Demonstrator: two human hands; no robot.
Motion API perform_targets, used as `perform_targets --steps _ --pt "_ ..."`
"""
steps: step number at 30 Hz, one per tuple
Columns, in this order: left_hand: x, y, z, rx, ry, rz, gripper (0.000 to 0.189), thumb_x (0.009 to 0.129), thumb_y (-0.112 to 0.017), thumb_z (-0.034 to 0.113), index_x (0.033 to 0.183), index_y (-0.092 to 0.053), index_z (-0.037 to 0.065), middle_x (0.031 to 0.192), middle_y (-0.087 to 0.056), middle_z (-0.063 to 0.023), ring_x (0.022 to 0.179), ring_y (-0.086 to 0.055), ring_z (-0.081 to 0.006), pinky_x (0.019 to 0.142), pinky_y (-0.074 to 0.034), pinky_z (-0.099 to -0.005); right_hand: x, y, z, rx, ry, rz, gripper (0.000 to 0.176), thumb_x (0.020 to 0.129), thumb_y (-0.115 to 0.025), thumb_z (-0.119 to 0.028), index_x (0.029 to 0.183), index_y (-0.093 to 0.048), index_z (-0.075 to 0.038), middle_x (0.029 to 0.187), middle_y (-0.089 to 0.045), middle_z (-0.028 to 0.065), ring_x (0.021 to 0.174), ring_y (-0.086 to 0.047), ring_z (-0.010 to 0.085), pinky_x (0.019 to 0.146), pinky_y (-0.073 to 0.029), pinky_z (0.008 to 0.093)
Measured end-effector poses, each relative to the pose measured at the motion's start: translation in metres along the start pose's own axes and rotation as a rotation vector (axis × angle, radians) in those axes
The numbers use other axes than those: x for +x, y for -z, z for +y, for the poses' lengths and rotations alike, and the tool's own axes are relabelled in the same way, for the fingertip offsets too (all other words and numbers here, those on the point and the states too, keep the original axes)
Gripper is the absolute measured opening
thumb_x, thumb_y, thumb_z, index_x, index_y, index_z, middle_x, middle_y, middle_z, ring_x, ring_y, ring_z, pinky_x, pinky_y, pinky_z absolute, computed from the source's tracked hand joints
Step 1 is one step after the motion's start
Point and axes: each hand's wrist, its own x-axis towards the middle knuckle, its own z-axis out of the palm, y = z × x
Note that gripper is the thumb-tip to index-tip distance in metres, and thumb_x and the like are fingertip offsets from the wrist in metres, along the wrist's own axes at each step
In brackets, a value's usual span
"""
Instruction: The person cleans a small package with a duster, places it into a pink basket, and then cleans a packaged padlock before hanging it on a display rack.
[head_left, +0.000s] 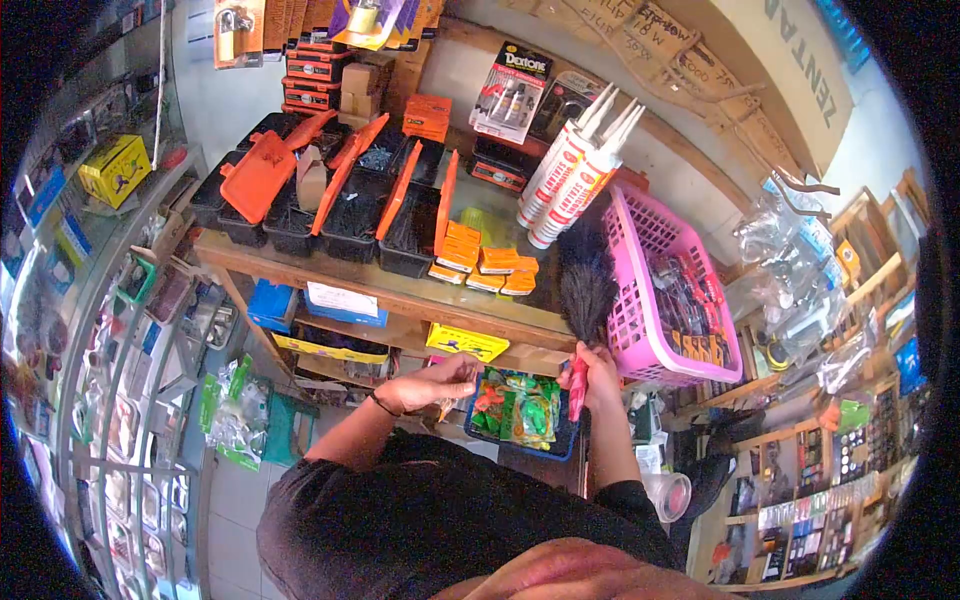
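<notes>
My right hand (600, 376) is wrapped round the pinkish-red handle of a feather duster (586, 285). Its dark feathers point up past the shelf edge, between the sealant tubes (574, 180) and a pink plastic basket (640, 300). My left hand (435, 382) hovers in front of the shelf with its fingers loosely bent and apart; I make out nothing held in it. Just right of it, below the shelf, a blue tray (565, 440) holds green and orange packets (530, 412).
Black bins (408, 258) with orange lids, holding small dark hardware, line the wooden shelf (470, 310). Small orange boxes (461, 248) sit beside them. A glass display case (90, 400) stands at the left. Stocked shelves (800, 500) rise at the right.
</notes>
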Motion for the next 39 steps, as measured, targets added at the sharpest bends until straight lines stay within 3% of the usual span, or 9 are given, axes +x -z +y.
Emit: perform_targets --steps 7,13,15,16,18,25,27,32,39 --pt "0.001 0.003 -0.007 -0.097 -0.004 -0.030 0.045 0.078 -0.063 0.027 0.105 -0.036 0.003 0.076 -0.046 0.0001 0.061 -0.045 -0.0071 0.052 -0.037 -0.0212 0.006 0.004 -0.002 -0.001 -0.043 -0.036 0.020 0.084 -0.052 -0.020 0.074 -0.044 -0.005 0.059 -0.051 0.0089 0.045 -0.053 0.0209 0.040 -0.047 0.0362" --pt "-0.011 0.011 0.005 0.084 0.077 0.087 0.042 0.077 -0.064 0.019 0.108 -0.043 0.001 0.090 -0.052 -0.0049 0.073 -0.049 -0.0085 0.062 -0.041 -0.0214 -0.012 0.010 0.004 -0.103 0.093 0.038 0.020 0.082 -0.055 -0.021 0.074 -0.045 -0.005 0.063 -0.051 0.0092 0.056 -0.054 0.0212 0.051 -0.047 0.0334" --pt "-0.015 0.015 0.000 0.154 -0.062 0.167 0.032 0.078 -0.064 0.023 0.097 -0.048 0.003 0.080 -0.055 -0.0027 0.074 -0.051 -0.0088 0.065 -0.041 -0.0218 -0.038 -0.003 -0.006 -1.178 0.872 0.343 0.019 0.077 -0.059 -0.017 0.079 -0.046 -0.003 0.075 -0.050 0.0109 0.076 -0.052 0.0259 0.067 -0.043 0.0368" --pt "-0.020 0.016 0.008 0.147 -0.004 0.187 0.028 0.080 -0.061 0.020 0.098 -0.049 0.003 0.085 -0.056 -0.0024 0.078 -0.051 -0.0085 0.069 -0.041 -0.0219 -0.048 -0.011 -0.013 -1.177 0.884 0.336 0.019 0.077 -0.059 -0.017 0.079 -0.046 -0.003 0.075 -0.050 0.0109 0.076 -0.052 0.0259 0.067 -0.043 0.0368" --pt "-0.025 0.018 0.012 0.110 -0.034 0.220 0.026 0.080 -0.060 0.019 0.098 -0.049 0.003 0.085 -0.056 -0.0022 0.079 -0.051 -0.0080 0.069 -0.041 -0.0218 -0.067 -0.023 -0.025 -1.143 0.798 0.279 0.021 0.073 -0.061 -0.014 0.083 -0.048 -0.001 0.085 -0.048 0.0141 0.087 -0.046 0.0284 0.079 -0.036 0.0382" --pt "-0.026 0.001 0.049 0.100 0.136 0.362 0.020 0.083 -0.056 0.016 0.097 -0.047 0.003 0.081 -0.055 -0.0007 0.071 -0.049 -0.0046 0.062 -0.040 -0.0170 -0.089 -0.073 -0.047 -1.077 1.028 -0.101 0.021 0.072 -0.063 -0.014 0.086 -0.051 -0.003 0.092 -0.048 0.0143 0.087 -0.049 0.0293 0.074 -0.041 0.0367" --pt "-0.018 -0.004 0.041 -0.074 -0.129 0.350 0.019 0.083 -0.056 0.012 0.097 -0.047 0.003 0.083 -0.056 -0.0010 0.074 -0.051 -0.0050 0.064 -0.042 -0.0188 -0.095 -0.092 -0.043 -1.166 1.137 -0.310 0.028 0.072 -0.064 -0.019 0.093 -0.053 -0.004 0.097 -0.046 0.0155 0.090 -0.049 0.0309 0.077 -0.042 0.0374" --pt "-0.015 -0.004 0.039 -0.138 -0.280 0.424 0.018 0.081 -0.056 0.006 0.098 -0.050 0.002 0.087 -0.057 -0.0014 0.079 -0.053 -0.0067 0.070 -0.044 -0.0207 -0.101 -0.124 -0.004 -1.251 0.919 -0.661 0.060 0.067 -0.070 -0.029 0.118 -0.044 -0.008 0.112 -0.040 0.0186 0.105 -0.043 0.0341 0.087 -0.039 0.0405" --pt "-0.022 -0.008 0.037 -0.226 -0.242 0.585 0.018 0.082 -0.055 0.007 0.098 -0.052 0.001 0.086 -0.059 -0.0035 0.078 -0.056 -0.0088 0.068 -0.046 -0.0218 -0.086 -0.131 0.000 -1.336 1.117 -0.655 0.075 0.064 -0.071 -0.034 0.126 -0.037 -0.009 0.120 -0.033 0.0212 0.109 -0.040 0.0385 0.090 -0.036 0.0432"
